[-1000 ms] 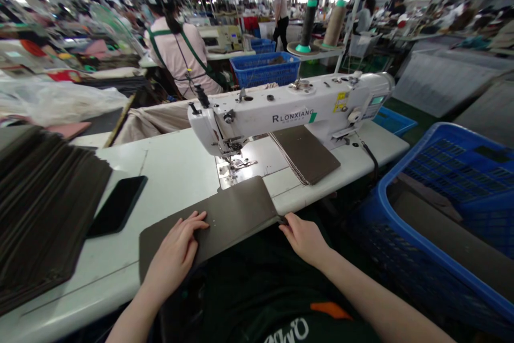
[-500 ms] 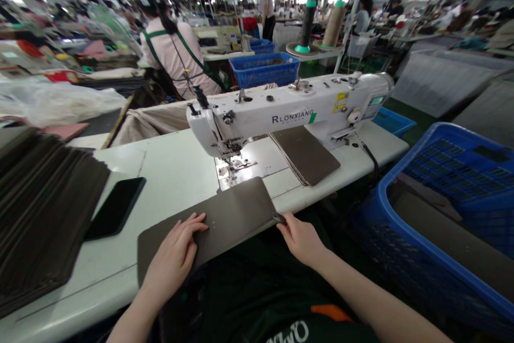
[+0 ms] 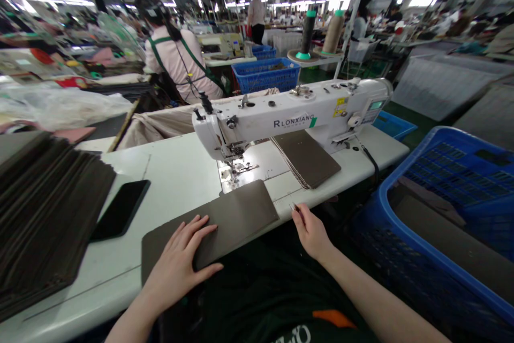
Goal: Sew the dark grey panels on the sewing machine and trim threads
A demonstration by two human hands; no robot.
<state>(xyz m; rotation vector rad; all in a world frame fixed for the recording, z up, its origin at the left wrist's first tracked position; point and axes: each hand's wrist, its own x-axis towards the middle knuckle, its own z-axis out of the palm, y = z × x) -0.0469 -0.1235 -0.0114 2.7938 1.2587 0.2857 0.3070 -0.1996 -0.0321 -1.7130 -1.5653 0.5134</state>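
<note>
A brown-grey flat panel (image 3: 244,206) with rounded corners lies on the sewing table, its near edge at the table's front. My left hand (image 3: 182,260) rests flat on the panel's left half, fingers spread and thumb out past the near edge. To the right of the panel and apart from it, my right hand (image 3: 311,229) is closed around small thread snips (image 3: 294,207), of which just the pointed metal tip shows. Behind the panel stands a white sewing machine (image 3: 257,118); its needle area is just beyond the panel's far edge.
Several matching panels (image 3: 311,161) are stacked under the machine arm. At left are a black phone (image 3: 120,209) and a tall pile of dark pieces (image 3: 48,214). A blue basket (image 3: 385,214) with panels stands at right. A seated person (image 3: 176,59) works ahead.
My right hand has moved right, away from the panel's right edge, with the snips. My left hand's fingers and thumb have spread wider on the panel. The view has shifted slightly.
</note>
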